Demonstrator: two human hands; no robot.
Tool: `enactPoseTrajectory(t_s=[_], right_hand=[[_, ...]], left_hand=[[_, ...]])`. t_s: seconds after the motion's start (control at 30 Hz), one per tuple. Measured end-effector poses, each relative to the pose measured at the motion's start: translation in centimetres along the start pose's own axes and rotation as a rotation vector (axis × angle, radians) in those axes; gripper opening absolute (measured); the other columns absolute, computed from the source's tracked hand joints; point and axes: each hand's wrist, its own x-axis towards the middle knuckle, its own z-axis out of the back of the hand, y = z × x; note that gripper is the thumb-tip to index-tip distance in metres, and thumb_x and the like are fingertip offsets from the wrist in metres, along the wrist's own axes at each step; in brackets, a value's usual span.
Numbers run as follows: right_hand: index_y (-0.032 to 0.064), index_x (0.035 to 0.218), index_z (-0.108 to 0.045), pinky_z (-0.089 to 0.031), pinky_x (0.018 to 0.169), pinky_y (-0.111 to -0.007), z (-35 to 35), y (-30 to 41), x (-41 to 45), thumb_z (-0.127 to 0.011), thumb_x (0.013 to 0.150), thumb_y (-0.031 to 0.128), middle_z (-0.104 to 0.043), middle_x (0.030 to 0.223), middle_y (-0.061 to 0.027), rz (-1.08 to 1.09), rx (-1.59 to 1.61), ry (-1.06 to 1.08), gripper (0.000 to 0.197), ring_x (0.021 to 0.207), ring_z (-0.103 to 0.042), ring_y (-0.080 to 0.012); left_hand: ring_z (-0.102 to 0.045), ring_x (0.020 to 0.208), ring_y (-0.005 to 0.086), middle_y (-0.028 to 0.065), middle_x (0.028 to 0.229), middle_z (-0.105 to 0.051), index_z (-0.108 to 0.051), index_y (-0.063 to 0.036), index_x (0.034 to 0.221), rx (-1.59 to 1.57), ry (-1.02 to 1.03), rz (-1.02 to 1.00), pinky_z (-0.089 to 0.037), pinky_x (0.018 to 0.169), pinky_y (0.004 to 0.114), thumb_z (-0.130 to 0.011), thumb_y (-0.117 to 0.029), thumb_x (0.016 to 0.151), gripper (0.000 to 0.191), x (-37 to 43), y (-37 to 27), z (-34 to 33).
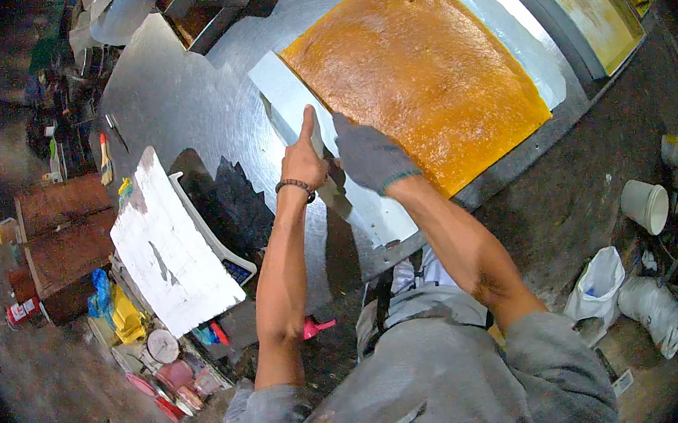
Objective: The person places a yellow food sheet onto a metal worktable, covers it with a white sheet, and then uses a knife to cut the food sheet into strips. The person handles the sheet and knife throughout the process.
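A large orange-brown baked sheet (pixel 417 69) with a glossy, bubbled top lies on a metal table (pixel 180 92). Along its left edge runs a long pale flat strip (pixel 281 88), whose material I cannot tell. My left hand (pixel 304 166), bare with a beaded bracelet, grips this strip, one finger stretched out along its top. Close beside it, my right hand (pixel 373 156) wears a grey knitted glove and rests over the strip's right side, at the edge of the sheet. Its fingers are bunched, and whatever may be in them is hidden.
Pale lining (pixel 499 31) shows beyond the sheet's right side, near a shallow tray (pixel 576 5). Metal frames (pixel 198 17) stand at the back. At left are a brush (pixel 105 160), a white board (pixel 171 252) covering part of a scale (pixel 237 271), and a brown box (pixel 69 237). A white bucket (pixel 644 206) is at right.
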Motion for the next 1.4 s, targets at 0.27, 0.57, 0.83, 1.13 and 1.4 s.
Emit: enactPoseTrajectory(t_s=[0.27, 0.57, 0.83, 1.13, 1.4], right_hand=[[-0.0051, 0.131, -0.045, -0.052, 0.079, -0.057, -1.4, -2.2, 0.1, -0.058, 0.093, 0.01, -0.067, 0.099, -0.0342, 0.038, -0.022, -0.014, 0.042, 0.094, -0.066, -0.0501], [-0.0026, 0.131, -0.047, -0.052, 0.077, -0.058, -1.0, -2.6, -5.1, -0.049, 0.098, 0.013, -0.067, 0.095, -0.0323, -0.047, 0.015, 0.023, 0.036, 0.089, -0.067, -0.0495], [-0.0005, 0.134, -0.043, -0.05, 0.072, -0.06, -1.5, -4.3, -10.7, -0.051, 0.099, 0.014, -0.067, 0.089, -0.0307, -0.036, 0.018, -0.004, 0.039, 0.084, -0.066, -0.0503], [-0.0028, 0.133, -0.045, -0.05, 0.076, -0.058, -1.7, -5.2, -13.5, -0.05, 0.098, 0.011, -0.066, 0.091, -0.0319, 0.05, 0.07, -0.087, 0.038, 0.088, -0.065, -0.0507], [-0.0063, 0.137, -0.042, -0.051, 0.082, -0.055, -0.2, -4.5, -13.5, -0.051, 0.094, 0.006, -0.064, 0.097, -0.0338, -0.055, 0.126, 0.086, 0.046, 0.094, -0.065, -0.0501]], left_hand=[[-0.067, 0.105, 0.0489, 0.0332, 0.107, -0.07, -0.016, -0.0293, 0.162, 0.1, 0.009, 0.036, -0.054, 0.093, 0.049, -0.097, -0.027, 0.058, 0.132, 0.7, -0.5, -0.3], [-0.067, 0.108, 0.047, 0.0328, 0.114, -0.068, -0.014, -0.0237, 0.163, 0.068, -0.035, -0.083, -0.053, 0.097, 0.047, -0.097, -0.025, 0.058, 0.133, 0.4, 0.2, -0.5], [-0.067, 0.112, 0.0426, 0.0278, 0.126, -0.066, -0.015, -0.0241, 0.163, 0.033, 0.003, -0.043, -0.054, 0.098, 0.045, -0.096, -0.026, 0.062, 0.129, 0.1, -0.2, -0.2], [-0.07, 0.106, 0.0404, 0.0316, 0.115, -0.069, -0.019, -0.021, 0.162, -0.033, 0.004, -0.016, -0.056, 0.092, 0.043, -0.097, -0.022, 0.059, 0.129, -0.3, -0.9, 0.2], [-0.067, 0.114, 0.0384, 0.0266, 0.13, -0.064, -0.017, -0.023, 0.163, -0.001, 0.004, -0.033, -0.053, 0.097, 0.044, -0.096, -0.023, 0.062, 0.128, -0.2, -1.3, 0.1]])
